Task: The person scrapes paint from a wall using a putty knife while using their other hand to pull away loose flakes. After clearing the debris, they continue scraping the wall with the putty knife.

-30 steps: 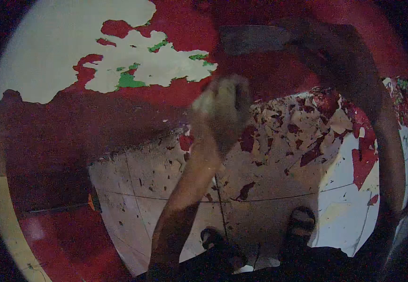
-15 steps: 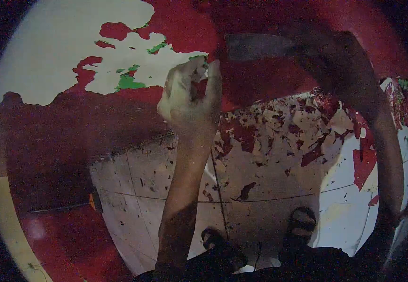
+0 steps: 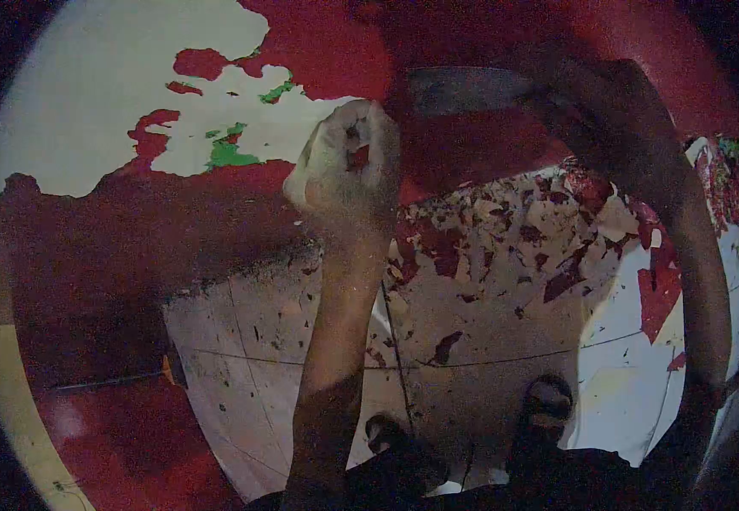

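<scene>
My left hand (image 3: 345,162) is raised against the red painted wall (image 3: 327,43), its fingers curled in a pinch at the edge of a bare pale patch (image 3: 54,102). What lies between those fingers is too small to make out. Small green spots (image 3: 231,152) show within the patch. On the right, in shadow, my right hand (image 3: 569,89) is closed around a flat grey scraper-like blade (image 3: 463,90), which points left along the red surface.
Red and pale flakes (image 3: 506,230) lie scattered over the tiled floor (image 3: 267,324) at the wall's foot. My sandalled feet (image 3: 548,400) stand below. A heap of red and green scraps (image 3: 718,187) is at the far right. A thin rod (image 3: 114,381) lies at the lower left.
My left hand's fingers have drawn closer together near the patch's edge. My right hand and the blade have barely moved.
</scene>
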Motion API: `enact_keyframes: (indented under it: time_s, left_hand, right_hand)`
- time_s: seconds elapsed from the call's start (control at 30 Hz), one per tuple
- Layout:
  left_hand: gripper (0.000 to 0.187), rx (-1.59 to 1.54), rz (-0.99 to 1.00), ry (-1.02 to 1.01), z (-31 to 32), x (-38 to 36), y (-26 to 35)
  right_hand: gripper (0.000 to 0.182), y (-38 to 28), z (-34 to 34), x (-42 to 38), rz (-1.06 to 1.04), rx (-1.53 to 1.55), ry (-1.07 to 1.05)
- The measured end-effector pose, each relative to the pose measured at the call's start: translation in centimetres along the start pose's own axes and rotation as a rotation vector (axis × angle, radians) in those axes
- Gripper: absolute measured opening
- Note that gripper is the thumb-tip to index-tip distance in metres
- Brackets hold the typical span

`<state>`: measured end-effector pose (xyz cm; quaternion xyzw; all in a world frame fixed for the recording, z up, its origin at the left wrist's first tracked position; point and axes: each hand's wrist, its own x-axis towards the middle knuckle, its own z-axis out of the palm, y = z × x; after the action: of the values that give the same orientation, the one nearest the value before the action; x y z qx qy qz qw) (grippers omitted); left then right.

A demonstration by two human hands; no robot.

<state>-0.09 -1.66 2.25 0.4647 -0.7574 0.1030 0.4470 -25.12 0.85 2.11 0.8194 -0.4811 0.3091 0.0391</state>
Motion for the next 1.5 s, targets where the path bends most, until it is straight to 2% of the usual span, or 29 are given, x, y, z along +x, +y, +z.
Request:
enact_keyframes:
  time_s: [0.17, 0.27, 0.37, 0.47, 0.57, 0.63, 0.7, 0.77, 0.9, 0.97, 1.03, 1.13, 1.2, 1.23, 1.3, 1.33, 1.4, 1.43, 1.5]
  left_hand:
    - [0.014, 0.003, 0.080, -0.025, 0.0, 0.1, -0.4]
    - [0.016, -0.051, 0.015, -0.093, 0.6, -0.4, -1.7]
    - [0.017, 0.073, 0.051, -0.170, 0.7, -1.7, -2.9]
    - [0.019, -0.153, 0.151, -0.156, 1.0, -3.3, -1.8]
    - [0.023, -0.125, -0.115, -0.266, -0.1, -4.3, -0.7]
    - [0.022, -0.122, -0.099, -0.280, -0.1, -4.0, -0.8]
    - [0.022, -0.436, -0.393, -0.250, -0.2, -3.3, -0.2]
    - [0.021, -1.067, -0.990, -0.136, -0.3, -1.8, 1.7]
    - [0.020, -1.189, -1.136, -0.085, -0.8, -0.8, 2.9]
    - [0.020, -1.216, -1.166, -0.030, -0.6, -0.6, 2.8]
    - [0.020, -1.293, -1.153, -0.093, -0.8, -0.6, 1.8]
    - [0.019, -1.329, -1.148, -0.139, -0.9, -0.6, 1.6]
    - [0.016, -1.298, -1.171, -0.135, -0.9, -0.4, 2.0]
    - [0.013, -1.269, -1.193, -0.125, -0.9, -0.2, 2.5]
    - [0.011, -1.280, -1.204, -0.124, -0.9, 0.0, 2.8]
    - [0.012, -1.320, -1.194, -0.133, -0.7, 0.1, 2.8]
    - [0.013, -1.417, -1.222, -0.116, -0.8, 0.3, 3.1]
    - [0.013, -1.473, -1.258, -0.091, -0.9, 0.7, 3.6]
    - [0.013, -1.485, -1.276, -0.054, -0.7, 0.7, 3.9]
  right_hand:
    - [0.037, -0.4, 0.2, 0.1, -0.005, -0.012, 0.063]
    - [0.036, -0.4, -0.6, -0.3, 0.107, -0.021, -0.091]
    - [0.037, 0.0, 0.4, -0.1, 0.057, -0.002, 0.020]
    - [0.038, 0.0, 0.1, -0.4, 0.078, 0.069, 0.010]
    - [0.039, -0.1, -0.4, -0.2, 0.019, 0.076, 0.009]
    - [0.038, 0.4, 0.1, -0.5, 0.023, 0.012, 0.009]
    - [0.038, 0.4, 0.8, -0.6, 0.024, -0.022, 0.022]
    - [0.037, 0.2, 1.2, -0.6, 0.024, -0.033, 0.052]
    - [0.036, -0.1, 0.0, -0.6, 0.036, 0.158, -0.002]
    - [0.035, -1.3, -1.5, 0.0, 0.021, 0.142, -0.072]
    - [0.035, -0.2, -0.6, -0.2, 0.005, 0.064, -0.063]
    - [0.035, -3.1, -2.9, 1.6, 0.210, 0.162, -0.182]
    - [0.034, -2.8, -2.4, 1.4, 0.226, 0.178, -0.169]
    - [0.034, 0.6, 0.6, -0.8, 0.136, 0.116, -0.084]
    - [0.034, 0.8, 1.5, -1.3, 0.136, 0.080, 0.002]
    - [0.034, -2.0, 0.1, 0.1, 0.226, 0.105, 0.001]
    - [0.034, -2.5, -0.1, 0.4, 0.240, 0.157, -0.001]
    - [0.034, -1.0, 0.6, 0.1, 0.164, 0.185, 0.000]
    - [0.035, -0.9, 0.3, 0.0, 0.175, 0.206, -0.070]
